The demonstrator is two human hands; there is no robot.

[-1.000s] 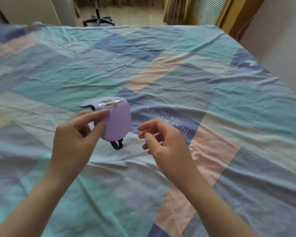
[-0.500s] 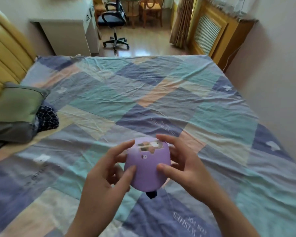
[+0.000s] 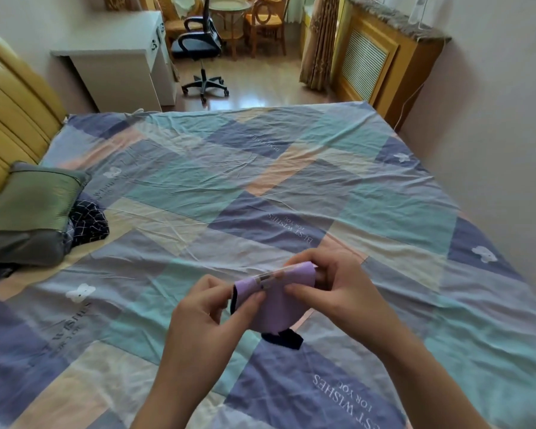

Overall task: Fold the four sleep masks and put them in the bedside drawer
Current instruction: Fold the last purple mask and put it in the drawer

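Folded lilac sleep mask (image 3: pixel 276 300) held above the near part of the patchwork bedspread (image 3: pixel 291 187), pinched at its left edge by the left hand (image 3: pixel 205 323) and gripped at its right side by the right hand (image 3: pixel 338 292), dark strap (image 3: pixel 283 339) hanging below. Left of the bedspread's middle, against the headboard: green pillow (image 3: pixel 34 196). Beyond the bedspread's far edge: white desk (image 3: pixel 118 57), office chair (image 3: pixel 200 41).

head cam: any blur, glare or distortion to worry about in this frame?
Head view: strong wide-angle bowing, wall and bed edges curve; soft daylight, no harsh shadows; mild glare on the wooden floor; slight softness on the purple sleep mask pinched by the left hand and right hand, its print unreadable.
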